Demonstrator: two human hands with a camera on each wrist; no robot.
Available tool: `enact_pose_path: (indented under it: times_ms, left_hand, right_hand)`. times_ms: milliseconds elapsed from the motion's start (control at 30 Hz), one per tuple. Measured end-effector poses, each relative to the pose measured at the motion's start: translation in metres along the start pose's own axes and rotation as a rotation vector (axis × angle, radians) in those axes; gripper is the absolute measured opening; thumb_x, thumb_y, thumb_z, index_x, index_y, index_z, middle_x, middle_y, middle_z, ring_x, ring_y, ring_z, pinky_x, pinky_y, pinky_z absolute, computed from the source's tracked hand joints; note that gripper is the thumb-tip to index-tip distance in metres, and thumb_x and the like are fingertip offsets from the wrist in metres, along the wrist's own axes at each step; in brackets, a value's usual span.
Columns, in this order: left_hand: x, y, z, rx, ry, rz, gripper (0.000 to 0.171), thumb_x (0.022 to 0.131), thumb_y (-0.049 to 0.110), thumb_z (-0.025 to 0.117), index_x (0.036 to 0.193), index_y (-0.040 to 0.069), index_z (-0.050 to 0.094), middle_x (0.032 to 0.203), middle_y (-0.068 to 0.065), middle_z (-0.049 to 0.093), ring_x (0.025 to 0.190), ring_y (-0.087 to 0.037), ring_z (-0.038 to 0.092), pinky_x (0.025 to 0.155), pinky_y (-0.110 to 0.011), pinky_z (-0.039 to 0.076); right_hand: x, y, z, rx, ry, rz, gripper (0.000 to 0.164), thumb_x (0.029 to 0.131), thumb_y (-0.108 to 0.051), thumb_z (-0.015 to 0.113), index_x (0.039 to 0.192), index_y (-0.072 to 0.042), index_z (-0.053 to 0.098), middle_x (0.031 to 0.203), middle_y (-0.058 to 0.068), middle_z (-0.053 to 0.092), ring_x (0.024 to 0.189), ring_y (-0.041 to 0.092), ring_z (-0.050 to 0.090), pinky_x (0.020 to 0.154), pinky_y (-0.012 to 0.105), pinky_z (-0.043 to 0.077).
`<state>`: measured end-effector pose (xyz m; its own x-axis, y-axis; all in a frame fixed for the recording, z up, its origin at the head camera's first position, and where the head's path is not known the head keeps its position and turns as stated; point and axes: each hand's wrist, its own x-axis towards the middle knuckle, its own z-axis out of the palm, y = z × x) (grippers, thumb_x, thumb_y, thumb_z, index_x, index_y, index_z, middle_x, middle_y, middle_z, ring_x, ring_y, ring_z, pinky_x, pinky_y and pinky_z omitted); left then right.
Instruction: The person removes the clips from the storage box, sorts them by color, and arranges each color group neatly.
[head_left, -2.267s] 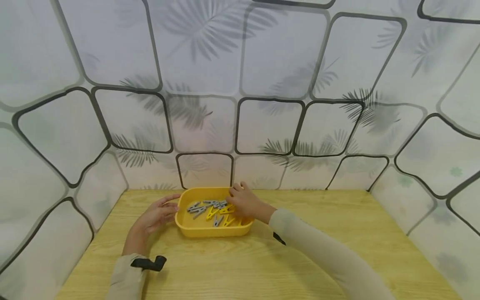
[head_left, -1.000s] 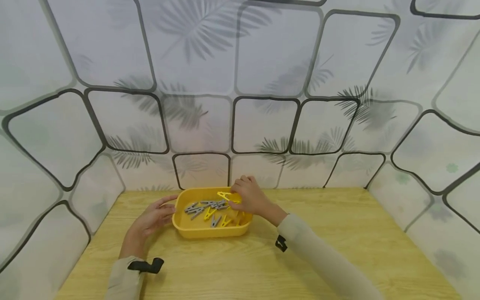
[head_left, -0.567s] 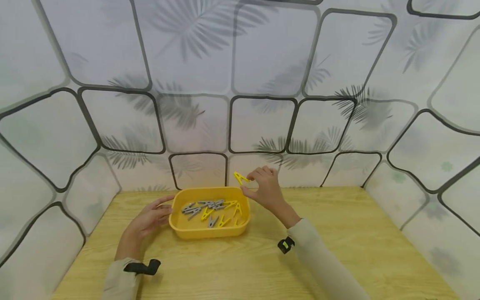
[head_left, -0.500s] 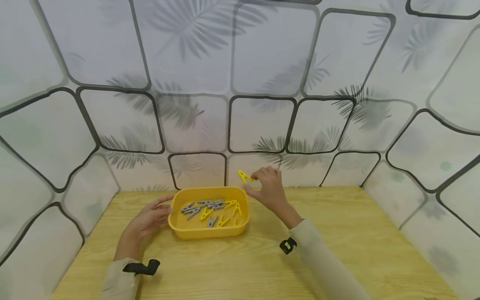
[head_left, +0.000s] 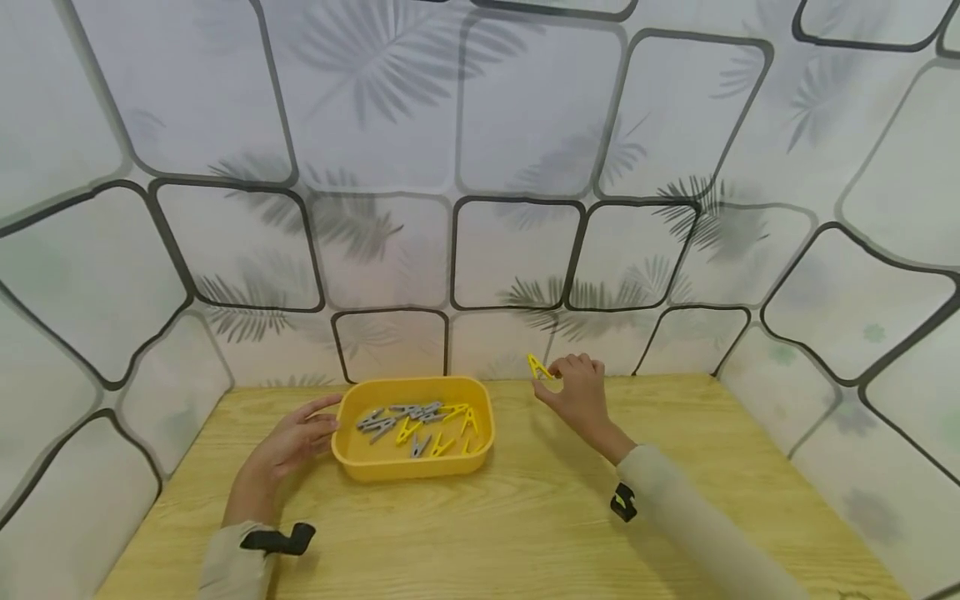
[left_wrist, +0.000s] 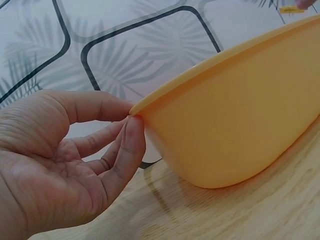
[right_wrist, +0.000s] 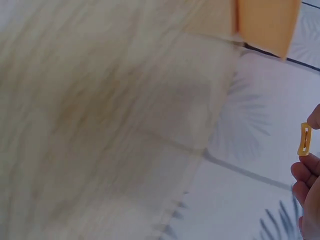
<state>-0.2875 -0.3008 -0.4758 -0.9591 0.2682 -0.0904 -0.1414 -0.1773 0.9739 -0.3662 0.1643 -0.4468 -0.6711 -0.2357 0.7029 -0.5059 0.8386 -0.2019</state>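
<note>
A yellow clothespin is pinched between thumb and fingers of my right hand, held above the table to the right of the yellow plastic basin. In the right wrist view the clothespin shows end-on at the fingertips. My left hand is at the basin's left end. Its thumb and fingertips pinch the lip, as the left wrist view shows with the hand beside the outer wall. Several grey clothespins and several yellow clothespins lie loose in the basin.
The basin stands on a light wood-grain table, near its back edge. A patterned white curtain rises right behind the table and along both sides. Black straps with small mounts sit at both wrists.
My right hand first reached into the basin, lifted a yellow clothespin out and has carried it to the right, past the rim. The left hand has stayed at the basin's left end.
</note>
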Motion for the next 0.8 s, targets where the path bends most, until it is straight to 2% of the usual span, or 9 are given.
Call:
enact_pose_path:
  times_ms: [133,233,533,800]
  left_hand:
    - [0.0,-0.002,-0.001,-0.004,-0.001,0.007,0.038,0.104,0.002,0.053,0.135,0.025,0.054,0.103,0.007,0.068,0.092,-0.006,0.07,0.083,-0.023,0.06]
    - [0.001,-0.003,-0.002,-0.005,0.0,0.011,0.037,0.104,0.001,0.052,0.131,0.028,0.056,0.103,0.007,0.069,0.091,-0.006,0.07,0.082,-0.023,0.06]
    - [0.001,-0.001,-0.001,0.005,0.007,0.009,0.037,0.105,0.002,0.052,0.13,0.028,0.055,0.102,0.008,0.07,0.092,-0.006,0.07,0.083,-0.023,0.059]
    - [0.0,-0.001,0.001,0.021,0.018,0.008,0.039,0.104,0.003,0.054,0.138,0.022,0.052,0.103,0.008,0.07,0.094,-0.006,0.07,0.084,-0.023,0.059]
  right_hand:
    - [-0.007,0.009,0.003,0.0,-0.11,0.095,0.029,0.083,-0.032,0.083,0.088,-0.007,0.07,0.083,0.009,0.066,0.081,0.029,0.053,0.085,0.054,0.037]
    - [-0.013,0.013,0.005,0.004,-0.168,0.128,0.03,0.083,-0.031,0.084,0.088,-0.005,0.07,0.083,0.009,0.065,0.081,0.029,0.052,0.086,0.055,0.036]
    - [-0.023,0.008,0.02,-0.007,-0.207,0.114,0.027,0.083,-0.028,0.083,0.085,-0.006,0.069,0.085,0.009,0.067,0.085,0.03,0.056,0.089,0.056,0.037]
    - [-0.025,0.0,0.026,-0.086,-0.307,0.141,0.029,0.083,-0.032,0.079,0.08,-0.005,0.069,0.079,0.008,0.064,0.082,0.029,0.053,0.086,0.052,0.038]
